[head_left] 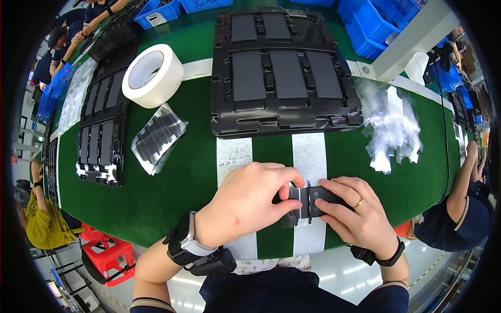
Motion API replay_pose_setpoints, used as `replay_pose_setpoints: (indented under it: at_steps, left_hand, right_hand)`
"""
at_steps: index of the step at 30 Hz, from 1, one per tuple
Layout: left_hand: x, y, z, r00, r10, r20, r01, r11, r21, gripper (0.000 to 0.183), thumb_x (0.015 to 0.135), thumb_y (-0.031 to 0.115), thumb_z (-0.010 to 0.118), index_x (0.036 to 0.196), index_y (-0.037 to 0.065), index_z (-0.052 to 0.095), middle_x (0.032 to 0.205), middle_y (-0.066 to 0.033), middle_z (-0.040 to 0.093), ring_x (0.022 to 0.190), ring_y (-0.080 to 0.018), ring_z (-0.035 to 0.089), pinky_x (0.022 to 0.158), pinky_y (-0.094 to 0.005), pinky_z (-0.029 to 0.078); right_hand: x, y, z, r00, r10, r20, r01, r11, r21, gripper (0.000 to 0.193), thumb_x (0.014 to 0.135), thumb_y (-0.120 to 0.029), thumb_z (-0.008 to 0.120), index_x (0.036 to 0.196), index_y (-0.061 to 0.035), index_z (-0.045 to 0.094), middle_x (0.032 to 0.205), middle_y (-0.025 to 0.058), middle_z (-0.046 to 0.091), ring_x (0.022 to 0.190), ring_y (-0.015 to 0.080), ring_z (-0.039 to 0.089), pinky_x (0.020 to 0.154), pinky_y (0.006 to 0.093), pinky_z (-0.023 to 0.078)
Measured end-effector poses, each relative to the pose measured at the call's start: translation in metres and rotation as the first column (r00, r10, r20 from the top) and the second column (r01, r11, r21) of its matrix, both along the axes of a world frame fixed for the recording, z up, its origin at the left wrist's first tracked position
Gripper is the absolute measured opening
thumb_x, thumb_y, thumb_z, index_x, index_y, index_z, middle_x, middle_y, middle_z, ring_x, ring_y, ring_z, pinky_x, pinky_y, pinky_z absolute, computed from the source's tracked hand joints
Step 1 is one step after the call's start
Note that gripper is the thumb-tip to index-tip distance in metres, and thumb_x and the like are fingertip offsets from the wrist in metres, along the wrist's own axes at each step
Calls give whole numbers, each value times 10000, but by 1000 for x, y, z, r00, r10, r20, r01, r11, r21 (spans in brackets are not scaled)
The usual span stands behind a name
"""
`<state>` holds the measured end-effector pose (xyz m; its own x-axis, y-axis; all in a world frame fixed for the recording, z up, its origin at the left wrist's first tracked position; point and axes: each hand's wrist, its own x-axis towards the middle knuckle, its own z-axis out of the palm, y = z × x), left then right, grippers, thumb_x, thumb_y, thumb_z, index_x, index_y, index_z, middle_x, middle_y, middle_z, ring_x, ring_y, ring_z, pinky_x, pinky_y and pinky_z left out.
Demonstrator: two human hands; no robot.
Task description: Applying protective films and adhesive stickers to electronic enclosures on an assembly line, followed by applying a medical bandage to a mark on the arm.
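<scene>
A dark grey, flat rectangular part (pixel 326 195) lies between my hands near the table's front edge. The fingers of my right hand (pixel 360 214) press along its upper and lower edges and grip it. My left hand (pixel 250 201) pinches thumb against forefinger at its left end, where a see-through strip (pixel 293 216) shows. A thin black crosspiece (pixel 309 202) stands across the part between the two hands. Beyond them rests a black moulded tray (pixel 287 127), holding several dark rectangular pieces (pixel 288 74) in its pockets.
A white tape roll (pixel 175 75) stands at the back left, beside a packet of black-striped film pieces (pixel 158 140). Another black tray (pixel 119 169) is further left. Crumpled see-through film (pixel 389 130) is heaped on the right. Blue bins (pixel 360 39) line the back; people sit at both sides.
</scene>
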<state>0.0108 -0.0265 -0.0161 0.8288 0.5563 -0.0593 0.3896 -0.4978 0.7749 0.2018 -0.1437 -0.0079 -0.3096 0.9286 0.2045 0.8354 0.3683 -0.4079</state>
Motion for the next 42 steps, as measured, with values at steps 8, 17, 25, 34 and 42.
replay_pose_setpoints:
  at_steps: [8,17,25,34,42]
  left_hand:
    - [2,8,4,926,209,314,-133,960,-246,507,704,209,757,1135,62,535,910,-11,550,763,-76,520,643,-203,426]
    - [-6,21,4,725,301,619,-19,907,-420,354,810,111,650,1119,-14,531,1024,-73,584,916,-128,575,769,-258,482]
    - [-4,27,-1,736,413,536,-241,900,-363,235,786,26,647,1007,-34,595,953,-80,632,840,-134,628,695,-239,518]
    - [-2,24,-3,644,514,567,-309,853,-422,218,784,21,652,983,-47,595,922,-90,646,805,-125,634,626,-222,524]
    - [-3,21,2,716,383,584,-41,858,-511,226,778,13,660,985,-48,592,909,-87,647,805,-108,619,673,-215,510]
  right_hand:
    - [-4,13,22,851,-322,-415,203,930,-305,329,643,20,685,953,-40,590,879,87,585,783,208,591,704,298,484]
    - [-22,82,17,420,-361,-833,-57,905,-421,229,726,19,694,929,49,593,948,70,624,864,122,603,760,248,503]
    - [-19,87,-12,279,-270,-922,-67,952,-299,205,779,-2,649,974,44,606,940,86,629,886,133,601,803,260,496]
    - [-28,82,-8,827,-14,-562,167,961,221,294,779,-6,628,1073,6,610,948,114,643,859,155,610,750,259,483]
    - [-13,84,-16,187,-200,-962,-146,963,-229,111,845,-88,606,881,10,645,810,45,639,730,98,590,682,243,487]
